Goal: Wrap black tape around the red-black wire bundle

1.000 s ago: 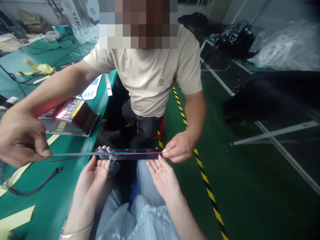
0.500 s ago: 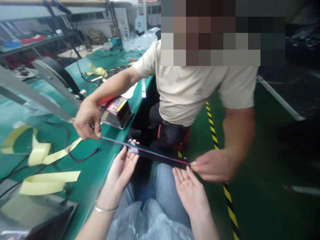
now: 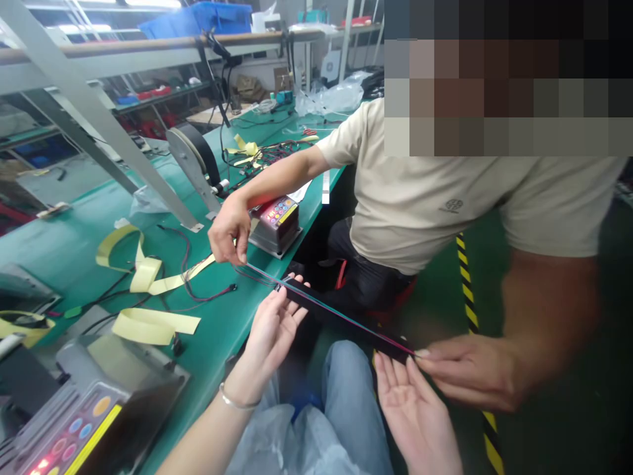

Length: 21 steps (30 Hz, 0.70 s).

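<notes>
While the co-worker's hands (image 3: 230, 227) stretch the thin wires (image 3: 341, 315) along the black strip (image 3: 346, 320), which hangs past the green bench's front edge (image 3: 257, 316), the left hand (image 3: 271, 326) and right hand (image 3: 408, 399) lie open-palmed beneath its ends, wrapping not begun.

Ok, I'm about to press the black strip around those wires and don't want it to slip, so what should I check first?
1. Left hand under the long black flat strip: ok, fingertips touch its near end.
2. Right hand under the far end: ok, palm up, open.
3. Thin red and teal wires lying along the strip: ok.
4. Co-worker's hand pinching the wires over the green bench: ok.
5. Co-worker's other hand holding the far end: ok.
6. Strip stuck to wires: cannot tell.
</notes>
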{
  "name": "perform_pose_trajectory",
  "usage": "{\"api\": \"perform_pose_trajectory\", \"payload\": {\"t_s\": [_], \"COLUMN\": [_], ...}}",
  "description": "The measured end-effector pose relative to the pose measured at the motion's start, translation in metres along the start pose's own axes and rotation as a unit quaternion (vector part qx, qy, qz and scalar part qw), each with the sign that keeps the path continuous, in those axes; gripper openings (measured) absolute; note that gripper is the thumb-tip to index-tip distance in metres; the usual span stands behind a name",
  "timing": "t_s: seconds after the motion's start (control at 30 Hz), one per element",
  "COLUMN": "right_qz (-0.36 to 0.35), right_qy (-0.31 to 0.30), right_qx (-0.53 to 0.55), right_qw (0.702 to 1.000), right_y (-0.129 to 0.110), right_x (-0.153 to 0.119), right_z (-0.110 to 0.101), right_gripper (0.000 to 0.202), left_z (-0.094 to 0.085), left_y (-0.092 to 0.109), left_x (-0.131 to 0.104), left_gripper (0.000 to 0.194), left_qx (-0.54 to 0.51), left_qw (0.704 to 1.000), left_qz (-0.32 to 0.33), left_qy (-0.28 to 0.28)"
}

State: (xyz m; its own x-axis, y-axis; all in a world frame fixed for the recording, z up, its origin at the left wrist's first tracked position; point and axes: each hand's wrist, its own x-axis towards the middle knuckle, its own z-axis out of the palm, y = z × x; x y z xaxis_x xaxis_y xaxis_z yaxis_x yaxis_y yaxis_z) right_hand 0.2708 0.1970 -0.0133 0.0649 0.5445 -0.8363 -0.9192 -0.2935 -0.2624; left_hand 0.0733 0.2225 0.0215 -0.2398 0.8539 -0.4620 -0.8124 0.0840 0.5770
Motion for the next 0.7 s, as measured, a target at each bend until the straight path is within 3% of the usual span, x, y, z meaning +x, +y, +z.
{"api": "perform_pose_trajectory", "payload": {"t_s": [0.2,0.43,0.6,0.7], "right_qz": [0.005,0.005,0.018,0.010], "right_qy": [-0.001,-0.004,-0.014,-0.020], "right_qx": [0.004,0.008,0.006,0.007], "right_qw": [1.000,1.000,1.000,1.000], "right_y": [0.002,0.003,0.003,0.004], "right_x": [-0.003,0.001,0.002,0.002], "right_z": [0.001,-0.002,-0.002,-0.001], "right_gripper": [0.025,0.018,0.019,0.022], "left_z": [0.000,-0.011,-0.017,-0.018], "left_y": [0.008,0.001,0.000,0.002], "left_x": [-0.004,0.012,0.020,0.019], "left_gripper": [0.022,0.020,0.025,0.023], "left_qx": [-0.024,-0.001,-0.014,-0.008], "left_qw": [0.999,0.999,0.996,0.997], "left_qz": [-0.023,0.010,-0.033,-0.022], "left_qy": [0.010,0.033,0.078,0.076]}}
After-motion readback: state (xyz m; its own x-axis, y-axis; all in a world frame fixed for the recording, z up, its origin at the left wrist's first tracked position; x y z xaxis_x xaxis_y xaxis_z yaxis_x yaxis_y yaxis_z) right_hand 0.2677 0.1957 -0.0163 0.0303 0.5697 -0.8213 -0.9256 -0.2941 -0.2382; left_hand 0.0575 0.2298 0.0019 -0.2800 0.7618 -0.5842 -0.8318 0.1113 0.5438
